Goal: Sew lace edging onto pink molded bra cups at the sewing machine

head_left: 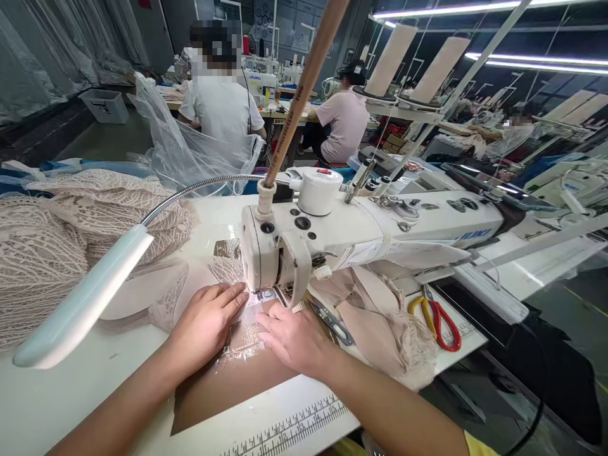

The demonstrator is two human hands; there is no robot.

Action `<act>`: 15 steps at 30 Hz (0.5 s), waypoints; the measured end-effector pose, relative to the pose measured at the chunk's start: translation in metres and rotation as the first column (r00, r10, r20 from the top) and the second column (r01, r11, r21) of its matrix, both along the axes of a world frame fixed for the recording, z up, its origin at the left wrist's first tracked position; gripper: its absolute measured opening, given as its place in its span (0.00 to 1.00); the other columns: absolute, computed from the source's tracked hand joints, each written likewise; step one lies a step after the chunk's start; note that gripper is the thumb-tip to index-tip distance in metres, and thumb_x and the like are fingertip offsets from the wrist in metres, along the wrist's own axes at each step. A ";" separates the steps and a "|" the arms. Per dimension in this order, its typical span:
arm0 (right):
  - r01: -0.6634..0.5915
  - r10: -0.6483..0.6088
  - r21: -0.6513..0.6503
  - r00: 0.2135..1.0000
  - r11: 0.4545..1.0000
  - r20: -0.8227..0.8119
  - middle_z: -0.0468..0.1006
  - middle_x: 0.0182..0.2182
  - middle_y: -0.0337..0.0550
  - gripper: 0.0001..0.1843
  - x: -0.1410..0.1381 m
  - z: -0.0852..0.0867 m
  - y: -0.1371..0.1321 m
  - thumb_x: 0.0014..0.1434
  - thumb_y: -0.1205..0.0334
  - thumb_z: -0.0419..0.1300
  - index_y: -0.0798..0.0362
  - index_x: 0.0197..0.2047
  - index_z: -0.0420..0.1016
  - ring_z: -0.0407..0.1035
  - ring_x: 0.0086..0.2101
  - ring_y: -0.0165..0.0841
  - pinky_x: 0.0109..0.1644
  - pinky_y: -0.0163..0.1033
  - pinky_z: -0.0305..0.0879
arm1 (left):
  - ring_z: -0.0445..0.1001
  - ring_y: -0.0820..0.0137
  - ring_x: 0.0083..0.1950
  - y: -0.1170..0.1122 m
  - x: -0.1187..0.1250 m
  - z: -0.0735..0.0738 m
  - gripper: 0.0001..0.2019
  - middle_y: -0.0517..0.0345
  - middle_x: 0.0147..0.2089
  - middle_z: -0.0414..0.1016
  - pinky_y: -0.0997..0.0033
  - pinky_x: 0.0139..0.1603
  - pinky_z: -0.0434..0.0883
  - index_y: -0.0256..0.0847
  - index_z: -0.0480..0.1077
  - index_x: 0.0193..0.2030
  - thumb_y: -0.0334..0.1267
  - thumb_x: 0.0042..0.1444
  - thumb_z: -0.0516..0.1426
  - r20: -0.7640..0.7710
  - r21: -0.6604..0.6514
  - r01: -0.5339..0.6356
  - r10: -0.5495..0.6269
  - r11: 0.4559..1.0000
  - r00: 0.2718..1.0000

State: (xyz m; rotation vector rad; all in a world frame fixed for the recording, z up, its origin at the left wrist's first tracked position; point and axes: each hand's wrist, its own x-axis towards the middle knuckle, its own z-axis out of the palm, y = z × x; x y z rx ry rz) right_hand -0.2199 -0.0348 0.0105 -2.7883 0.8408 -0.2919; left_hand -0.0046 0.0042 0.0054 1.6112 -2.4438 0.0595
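My left hand (209,323) lies flat, fingers stretched toward the needle area of a white sewing machine (332,234), at the edge of beige lace fabric (228,269). Just right of it, my right hand (297,339) rests with fingers extended and slightly bent below the presser foot. Between the hands is a patch of shiny transparent tape (244,339) over a brown sheet (228,396). Whatever lies under my fingertips is hidden. Grey thread snips (335,324) sit beside my right hand, and beige mesh and lace pieces (380,323) lie farther right.
A lamp (83,301) on a bendable neck reaches over the left side. Large lace heaps (42,253) lie at left. Scissors with red and yellow handles (439,323) rest at right. A printed ruler (294,430) runs along the front edge. Two people sit at machines beyond.
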 end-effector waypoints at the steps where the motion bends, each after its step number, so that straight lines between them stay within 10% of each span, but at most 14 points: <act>1: 0.001 -0.001 0.008 1.000 1.000 -0.009 0.71 0.30 0.40 0.13 0.001 0.001 0.000 0.63 0.56 0.56 0.52 0.48 0.73 0.59 0.29 0.31 0.30 0.37 0.51 | 0.70 0.55 0.48 -0.001 0.001 -0.002 0.18 0.46 0.53 0.76 0.55 0.47 0.70 0.36 0.72 0.52 0.26 0.56 0.51 -0.009 -0.015 -0.006 0.006 1.000 1.000; 10: -0.016 0.010 0.095 0.998 0.995 0.063 0.77 0.36 0.43 0.17 -0.005 0.006 -0.003 0.64 0.59 0.54 0.53 0.55 0.70 0.67 0.34 0.34 0.38 0.37 0.60 | 0.69 0.54 0.55 0.001 0.012 -0.011 0.18 0.43 0.56 0.71 0.53 0.54 0.67 0.37 0.70 0.54 0.41 0.62 0.51 -0.098 -0.044 -0.053 0.048 0.998 0.994; 15: 0.179 -0.169 0.068 0.976 0.981 -0.134 0.77 0.37 0.45 0.14 -0.024 0.030 -0.002 0.65 0.61 0.51 0.51 0.50 0.73 0.70 0.34 0.35 0.34 0.37 0.60 | 0.68 0.51 0.57 0.003 0.011 -0.007 0.21 0.41 0.58 0.70 0.50 0.56 0.66 0.37 0.70 0.55 0.47 0.60 0.52 -0.181 0.002 -0.106 0.105 0.994 0.978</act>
